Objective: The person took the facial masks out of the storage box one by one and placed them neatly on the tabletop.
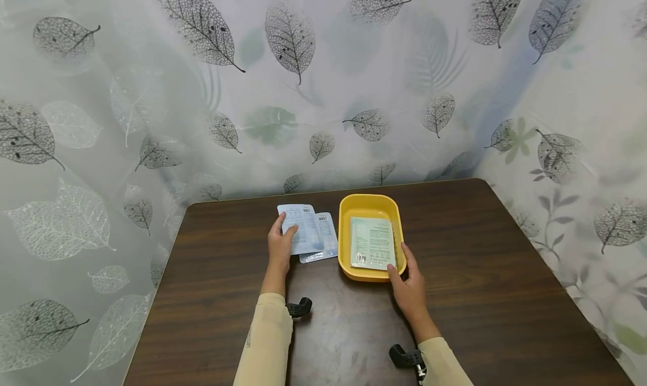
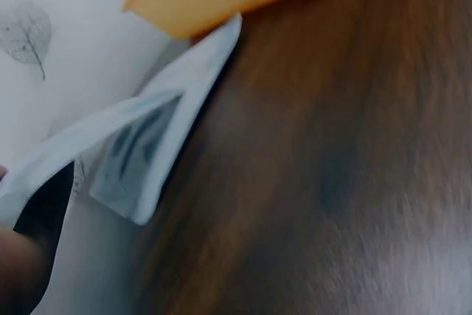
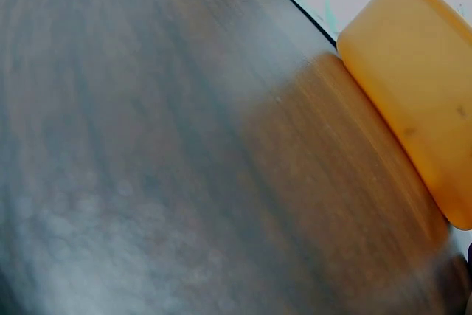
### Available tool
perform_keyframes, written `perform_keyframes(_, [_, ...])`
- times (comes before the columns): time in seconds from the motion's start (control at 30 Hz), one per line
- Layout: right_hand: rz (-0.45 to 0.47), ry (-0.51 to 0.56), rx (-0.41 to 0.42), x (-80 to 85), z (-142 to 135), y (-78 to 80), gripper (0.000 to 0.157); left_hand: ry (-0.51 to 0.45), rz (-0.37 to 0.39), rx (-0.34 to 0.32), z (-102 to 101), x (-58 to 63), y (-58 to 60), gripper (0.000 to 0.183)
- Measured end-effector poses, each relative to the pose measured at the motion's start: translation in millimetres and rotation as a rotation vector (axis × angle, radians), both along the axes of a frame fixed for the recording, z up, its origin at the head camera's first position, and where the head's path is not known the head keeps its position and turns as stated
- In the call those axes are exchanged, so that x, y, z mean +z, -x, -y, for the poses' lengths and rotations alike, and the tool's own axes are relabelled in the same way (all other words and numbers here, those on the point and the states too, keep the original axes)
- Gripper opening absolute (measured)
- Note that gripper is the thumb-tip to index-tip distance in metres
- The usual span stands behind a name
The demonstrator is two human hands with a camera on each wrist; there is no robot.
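My left hand (image 1: 280, 245) pinches a pale blue flat sachet (image 1: 302, 228), with the thumb on top near its left edge. In the left wrist view that sachet (image 2: 66, 149) is bent and slants up from the hand. A second pale blue sachet (image 1: 328, 237) lies partly beneath it on the table. To the right stands a yellow plastic basin (image 1: 345, 228) with pale green printed sachets (image 1: 373, 243) inside. My right hand (image 1: 410, 287) holds the basin at its front right corner, thumb at the rim beside the green sachets, fingers along the outer right wall.
The dark wood-grain table (image 1: 480, 273) has rounded back corners. A leaf-patterned curtain (image 1: 323, 105) hangs behind it and along both sides. Black straps with camera mounts (image 1: 300, 307) sit on both wrists, below the hands.
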State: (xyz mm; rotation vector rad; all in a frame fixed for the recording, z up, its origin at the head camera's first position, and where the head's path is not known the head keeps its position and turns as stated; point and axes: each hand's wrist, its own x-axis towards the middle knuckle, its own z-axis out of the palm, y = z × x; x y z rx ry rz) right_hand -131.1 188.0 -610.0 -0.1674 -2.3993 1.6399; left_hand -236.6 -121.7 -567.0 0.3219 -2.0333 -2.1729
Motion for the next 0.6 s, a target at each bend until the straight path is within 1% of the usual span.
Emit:
perform_keyframes(0.03, [-0.002,0.004,0.003,0.1,0,0.2,0.066,0.028,0.003,0.003,2,-2.4,-0.2,0.064])
perform_keyframes(0.1, [0.000,0.005,0.004,-0.1,0,0.3,0.066,0.125,0.004,0.012,5,-6.7,-0.9,0.065])
perform_keyframes(0.2, [0.006,0.005,0.000,-0.2,-1,0.2,0.066,0.338,0.002,0.013,10,-11.4,-2.3,0.068])
perform_keyframes(0.3, [0.007,0.006,-0.003,0.3,-1,0.4,0.066,0.558,-0.020,-0.008,14,-15.0,-3.7,0.072])
perform_keyframes(0.4, [0.003,0.004,-0.004,0.6,-1,0.7,0.067,0.743,-0.033,-0.032,17,-20.4,-4.9,0.075])
perform_keyframes(0.47, [0.002,-0.001,-0.006,1.0,-1,0.8,0.067,0.848,-0.015,-0.046,20,-24.9,-5.8,0.078])
perform_keyframes(0.5, [0.003,-0.003,-0.006,1.0,-1,0.8,0.066,0.892,0.005,-0.053,21,-27.3,-6.5,0.080])
perform_keyframes(0.6, [0.007,-0.002,-0.007,1.3,0,0.8,0.066,1.004,0.063,-0.077,24,-33.8,-7.9,0.085])
